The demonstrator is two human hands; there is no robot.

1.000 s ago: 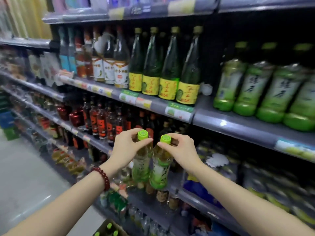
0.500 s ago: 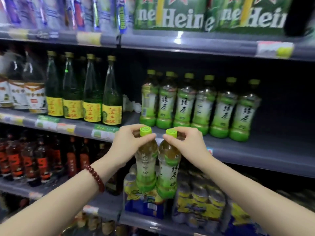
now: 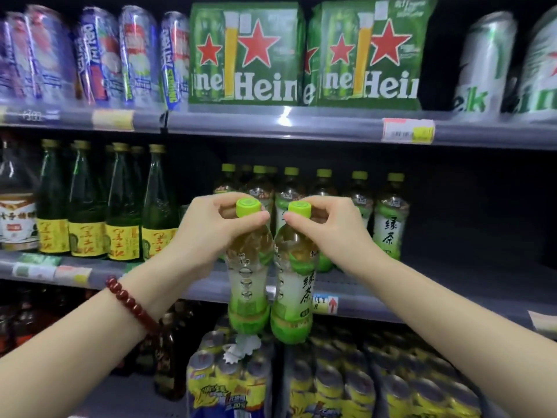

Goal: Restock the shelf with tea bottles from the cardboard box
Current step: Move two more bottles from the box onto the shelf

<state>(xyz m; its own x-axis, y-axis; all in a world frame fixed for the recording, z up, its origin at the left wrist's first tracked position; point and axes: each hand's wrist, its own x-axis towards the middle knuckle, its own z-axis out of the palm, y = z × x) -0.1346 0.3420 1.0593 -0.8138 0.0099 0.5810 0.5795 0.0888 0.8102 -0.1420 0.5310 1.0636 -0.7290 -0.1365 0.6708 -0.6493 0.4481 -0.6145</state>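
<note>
Two tea bottles hang at centre frame, ready to be shelved.
The left hand [image 3: 211,227] pinches the neck of the left tea bottle [image 3: 247,276]; the right hand [image 3: 328,230] pinches the right tea bottle [image 3: 294,285], both in front of the middle shelf [image 3: 452,285]. Judging by the shelved tea row [image 3: 316,206] behind, the next move is setting them upright in the bare space at right. No cardboard box is visible.

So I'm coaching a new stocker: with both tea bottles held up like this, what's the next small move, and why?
Probably carry both bottles right and forward onto the bare shelf beside the tea row. The left hand and right hand each grip a bottle by its neck, in front of the filled row; free space lies to its right.
</note>
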